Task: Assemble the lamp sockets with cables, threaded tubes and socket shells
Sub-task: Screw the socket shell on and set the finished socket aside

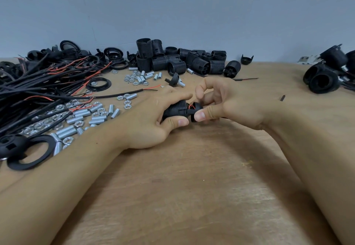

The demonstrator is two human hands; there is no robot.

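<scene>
Left hand (151, 122) grips ribbed socket shell (175, 109), tabletop (192, 187) centre; right hand (221, 102) fingers pinch socket cap (196, 108) against shell end.

Head-worn camera looks forward and down, close over the wooden table (192, 187).

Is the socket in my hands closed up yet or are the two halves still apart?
Still apart. A gap with red wire shows between the ribbed shell in the left hand and the cap in the right hand.
</scene>
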